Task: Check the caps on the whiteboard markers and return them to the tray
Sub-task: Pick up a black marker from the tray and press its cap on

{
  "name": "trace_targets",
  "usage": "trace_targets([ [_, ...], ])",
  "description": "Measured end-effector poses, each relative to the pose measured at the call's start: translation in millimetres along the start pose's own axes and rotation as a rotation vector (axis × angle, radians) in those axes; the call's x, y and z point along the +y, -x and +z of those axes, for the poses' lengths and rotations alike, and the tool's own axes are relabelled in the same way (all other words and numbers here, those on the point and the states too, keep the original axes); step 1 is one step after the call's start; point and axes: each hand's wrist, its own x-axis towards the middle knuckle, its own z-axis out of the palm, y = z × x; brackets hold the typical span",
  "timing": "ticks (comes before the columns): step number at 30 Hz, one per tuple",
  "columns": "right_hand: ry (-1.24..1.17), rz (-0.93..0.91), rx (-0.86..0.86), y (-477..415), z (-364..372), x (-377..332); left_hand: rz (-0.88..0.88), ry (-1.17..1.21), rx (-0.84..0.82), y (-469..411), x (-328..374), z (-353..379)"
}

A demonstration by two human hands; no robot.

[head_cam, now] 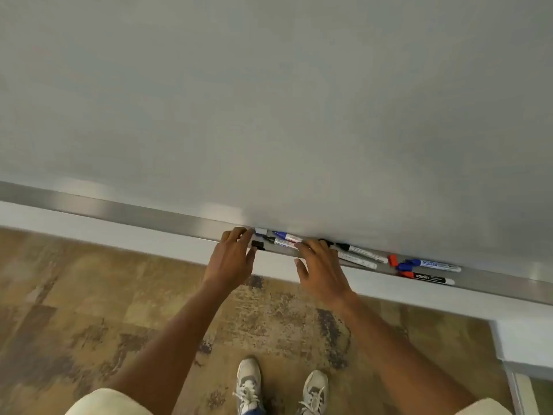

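Observation:
A long metal tray [125, 209] runs under the whiteboard [269, 100]. Several markers lie in it. A blue marker [284, 235] and a second marker [282, 243] lie between my hands, with a loose black cap [257, 244] beside my left hand [233, 259]. My right hand [320, 265] hovers over the tray edge, fingers spread, partly covering the black-tipped markers [360, 251]. Farther right lie a loose red cap [393, 260], a blue-capped marker [431, 264] and a red-capped black marker [428, 278]. Both hands hold nothing.
A white wall strip [89, 232] sits below the tray. Below that is patterned brown floor [89, 310], with my two pale sneakers [281, 387] on it. A white corner block [526, 339] stands at the lower right.

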Motion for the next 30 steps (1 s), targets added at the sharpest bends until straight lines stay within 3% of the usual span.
trace_targets([
  [10,0.145,0.006,-0.11,-15.2,10.9,-0.8,0.02,-0.071,-0.089,-14.7,-5.8,14.7],
  [20,0.117,0.004,-0.05,-17.7,12.7,2.7,0.037,-0.048,-0.135,-21.8,-15.4,15.1],
  [30,0.041,0.051,-0.098,-24.0,12.5,5.0,0.03,0.057,-0.127,-28.0,-16.5,10.1],
])
